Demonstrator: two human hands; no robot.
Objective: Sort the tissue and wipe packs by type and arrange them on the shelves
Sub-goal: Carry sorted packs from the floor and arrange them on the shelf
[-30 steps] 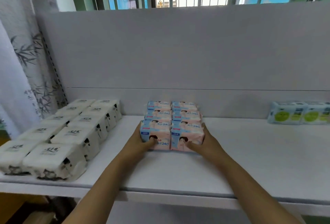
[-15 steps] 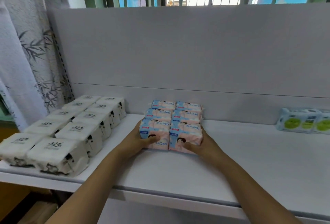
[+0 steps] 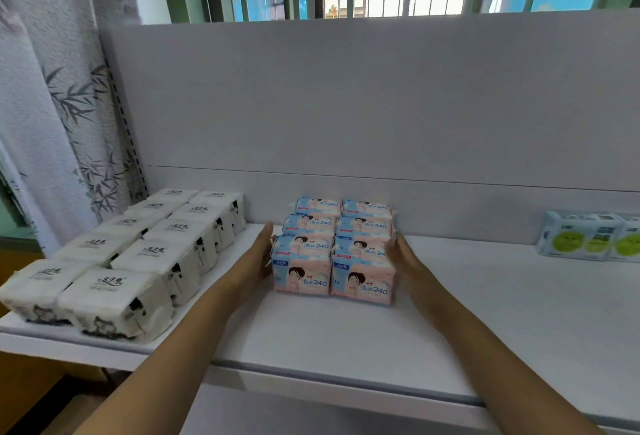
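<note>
Now both hands have slid from the front of the pink-and-blue plastic-wrapped tissue packs (image 3: pixel 334 247) to their flanks: left hand (image 3: pixel 258 254) and right hand (image 3: pixel 403 258) press flat-fingered, squaring the block mid-shelf against the white shelf's (image 3: pixel 346 337) back edge.

On the white shelf (image 3: pixel 346 341) — white tissue packs (image 3: pixel 138 247) left, pink-and-blue packs (image 3: pixel 334 247) centre, green-spotted wipe packs (image 3: pixel 588 240) right.

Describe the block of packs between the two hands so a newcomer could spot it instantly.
On the white shelf below the barred window, look at the middle, against the back panel. The pink-and-blue packs sit in two columns, marked 240; the white packs lie left, the green-dotted packs far right.
</note>
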